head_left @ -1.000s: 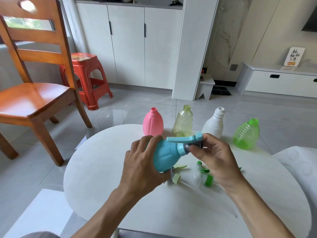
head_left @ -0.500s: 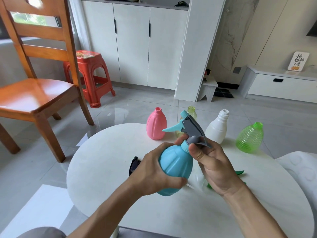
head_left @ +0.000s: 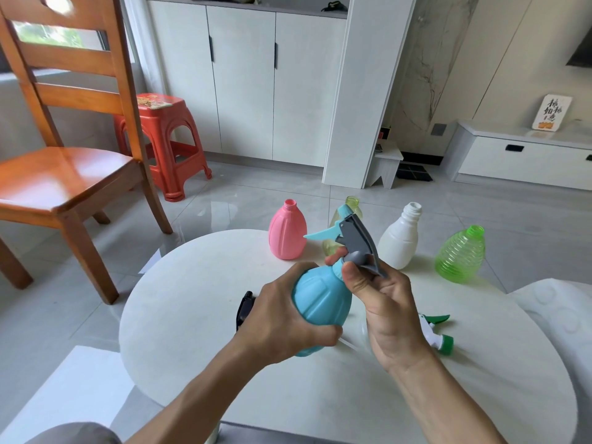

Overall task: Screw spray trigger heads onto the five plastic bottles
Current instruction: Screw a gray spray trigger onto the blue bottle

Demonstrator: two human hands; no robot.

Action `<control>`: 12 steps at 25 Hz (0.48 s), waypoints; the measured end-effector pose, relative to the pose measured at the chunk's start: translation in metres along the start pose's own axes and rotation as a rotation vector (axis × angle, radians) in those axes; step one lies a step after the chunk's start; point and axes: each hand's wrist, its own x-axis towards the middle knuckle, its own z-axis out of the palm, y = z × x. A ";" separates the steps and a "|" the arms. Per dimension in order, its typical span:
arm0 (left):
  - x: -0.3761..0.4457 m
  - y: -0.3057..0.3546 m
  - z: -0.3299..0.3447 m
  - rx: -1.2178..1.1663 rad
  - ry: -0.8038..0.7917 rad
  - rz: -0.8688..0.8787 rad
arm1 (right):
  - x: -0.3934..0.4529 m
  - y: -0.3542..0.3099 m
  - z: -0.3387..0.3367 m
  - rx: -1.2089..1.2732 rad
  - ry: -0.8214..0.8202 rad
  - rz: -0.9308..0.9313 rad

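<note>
My left hand (head_left: 282,318) grips the blue bottle (head_left: 322,302) around its belly, holding it upright just above the round white table (head_left: 179,302). My right hand (head_left: 384,302) pinches the collar of the grey and blue trigger head (head_left: 355,241) that sits on the bottle's neck. At the table's far edge stand a pink bottle (head_left: 286,232), a yellowish clear bottle (head_left: 352,205) partly hidden behind the trigger, a white bottle (head_left: 400,237) and a green ribbed bottle (head_left: 461,254), all without heads. A green and white trigger head (head_left: 437,336) and a black one (head_left: 244,309) lie on the table.
A wooden chair (head_left: 64,161) stands to the left of the table, with a red plastic stool (head_left: 163,142) behind it. White cabinets (head_left: 256,84) line the far wall. A white cushioned seat (head_left: 563,312) borders the table on the right.
The blue bottle has gone from lying sideways to upright, and the trigger head now points up and to the left. My right hand has shifted its grip on the collar.
</note>
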 end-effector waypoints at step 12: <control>0.016 -0.014 -0.020 0.338 0.396 -0.005 | 0.006 0.014 0.034 -0.181 0.034 0.141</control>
